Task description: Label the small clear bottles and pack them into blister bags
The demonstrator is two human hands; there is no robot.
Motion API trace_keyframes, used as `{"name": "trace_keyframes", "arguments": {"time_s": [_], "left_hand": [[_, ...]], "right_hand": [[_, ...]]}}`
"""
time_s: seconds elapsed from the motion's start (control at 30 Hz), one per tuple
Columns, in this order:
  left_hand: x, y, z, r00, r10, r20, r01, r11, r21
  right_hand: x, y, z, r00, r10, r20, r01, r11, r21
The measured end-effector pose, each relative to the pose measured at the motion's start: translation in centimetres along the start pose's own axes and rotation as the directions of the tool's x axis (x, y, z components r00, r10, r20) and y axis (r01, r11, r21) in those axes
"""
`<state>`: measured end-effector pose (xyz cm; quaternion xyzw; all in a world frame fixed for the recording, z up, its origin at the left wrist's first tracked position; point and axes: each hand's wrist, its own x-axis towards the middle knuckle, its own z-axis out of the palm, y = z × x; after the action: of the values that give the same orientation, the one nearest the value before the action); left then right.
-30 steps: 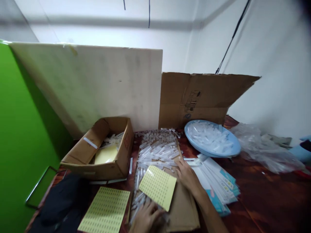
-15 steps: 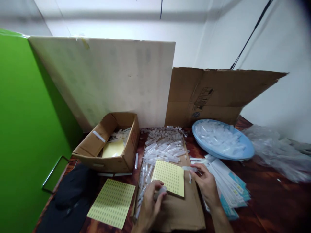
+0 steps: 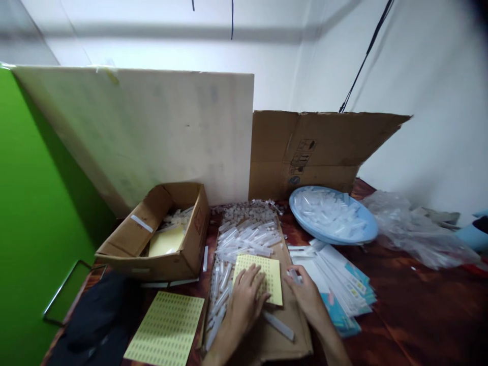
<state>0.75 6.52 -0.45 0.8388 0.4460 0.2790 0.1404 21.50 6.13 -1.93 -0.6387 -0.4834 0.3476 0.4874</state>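
Observation:
My left hand (image 3: 247,297) lies with its fingers stretched out over a yellow sheet of small printed stickers (image 3: 272,277), covering its left part. Just below that hand, a clear plastic tube (image 3: 279,326) rests aslant on the flat cardboard (image 3: 282,348). To the right of the sheet, my right hand (image 3: 305,297) is closed around another small clear plastic tube (image 3: 295,276), whose far end is partly hidden by the fingers. Many similar tubes (image 3: 247,236) lie heaped beyond the sheet and along its left side.
An open cardboard box (image 3: 163,267) stands at left, near another sticker sheet (image 3: 165,328) and a black cloth (image 3: 97,315). A blue basin (image 3: 331,239) full of clear pieces sits at back right. Printed packets (image 3: 343,284) fan out beside my right hand; plastic bags (image 3: 412,229) lie farther right.
My left hand has gone from holding a tube to lying spread on the sticker sheet; a tube now rests on the cardboard below. My right hand has drawn its tube back from the sheet's edge.

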Motion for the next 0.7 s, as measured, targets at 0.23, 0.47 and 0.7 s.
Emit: {"name": "trace_keyframes", "arguments": {"time_s": [0.23, 0.47, 0.7], "left_hand": [[0.5, -1.9, 0.8, 0.991, -0.135, -0.016, 0.133, 0.989, -0.068], [-0.4, -1.2, -1.1, 0.995, -0.088, -0.045, 0.075, 0.969, -0.235], [0.4, 0.6, -2.8, 0.978, -0.091, -0.185, 0.019, 0.932, -0.362]], "right_hand": [[0.2, 1.8, 2.2, 0.996, 0.086, -0.014, -0.086, 0.996, 0.023], [0.2, -0.8, 2.4, 0.975, 0.09, 0.204, -0.137, 0.965, 0.226], [-1.2, -3.7, 2.7, 0.949, -0.08, 0.306, 0.027, 0.985, 0.173]]}}
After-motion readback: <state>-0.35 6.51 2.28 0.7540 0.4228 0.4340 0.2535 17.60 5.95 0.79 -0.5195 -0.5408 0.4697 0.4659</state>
